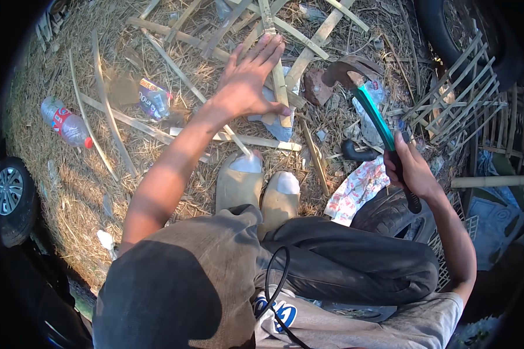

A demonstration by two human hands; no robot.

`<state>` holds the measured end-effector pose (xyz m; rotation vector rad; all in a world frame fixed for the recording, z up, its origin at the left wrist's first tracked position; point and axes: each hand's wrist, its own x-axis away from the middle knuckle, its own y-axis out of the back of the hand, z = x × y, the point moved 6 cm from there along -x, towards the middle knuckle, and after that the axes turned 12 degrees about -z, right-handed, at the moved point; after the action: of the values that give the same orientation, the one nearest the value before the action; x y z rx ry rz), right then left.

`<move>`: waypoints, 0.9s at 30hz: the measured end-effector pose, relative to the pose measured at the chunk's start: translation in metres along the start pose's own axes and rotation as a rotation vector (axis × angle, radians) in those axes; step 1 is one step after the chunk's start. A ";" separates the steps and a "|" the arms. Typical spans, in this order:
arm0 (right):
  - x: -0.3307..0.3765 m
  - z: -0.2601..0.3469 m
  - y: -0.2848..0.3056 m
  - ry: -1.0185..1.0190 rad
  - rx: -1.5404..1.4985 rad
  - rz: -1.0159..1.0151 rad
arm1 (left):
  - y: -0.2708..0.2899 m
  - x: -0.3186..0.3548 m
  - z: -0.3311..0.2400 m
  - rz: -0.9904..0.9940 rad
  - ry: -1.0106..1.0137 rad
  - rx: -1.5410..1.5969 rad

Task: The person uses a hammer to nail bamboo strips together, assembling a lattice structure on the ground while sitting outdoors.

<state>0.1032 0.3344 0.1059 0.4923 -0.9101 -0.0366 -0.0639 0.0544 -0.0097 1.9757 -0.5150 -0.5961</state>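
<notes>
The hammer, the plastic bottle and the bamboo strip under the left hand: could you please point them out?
hammer (374,110), head view, green handle.
plastic bottle (64,122), head view, labelled middle.
bamboo strip (279,81), head view, mid-length beside the fingers.

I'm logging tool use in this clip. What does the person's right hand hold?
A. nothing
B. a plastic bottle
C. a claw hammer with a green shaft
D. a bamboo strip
C: the right hand grips the dark handle end of a claw hammer, its rusty head raised above the bamboo strips that the left hand steadies.
</notes>
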 end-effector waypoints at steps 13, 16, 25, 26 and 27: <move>-0.013 -0.078 -0.118 0.090 -0.619 -0.002 | 0.000 -0.003 -0.014 0.085 -0.045 -0.037; -0.022 -0.088 -0.130 -0.025 -0.481 0.035 | 0.007 -0.002 -0.012 0.108 -0.042 -0.079; -0.033 -0.088 -0.156 0.044 -0.518 -0.009 | 0.011 -0.010 -0.012 0.246 -0.035 -0.010; -0.036 -0.082 -0.150 0.074 -0.571 -0.037 | 0.017 -0.014 -0.011 0.232 -0.033 -0.007; -0.023 -0.069 -0.141 0.055 -0.661 -0.124 | 0.014 -0.011 -0.013 0.231 -0.031 0.025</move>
<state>0.1668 0.2415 -0.0066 -0.0678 -0.7577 -0.4218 -0.0661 0.0630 0.0099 1.8988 -0.7614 -0.4775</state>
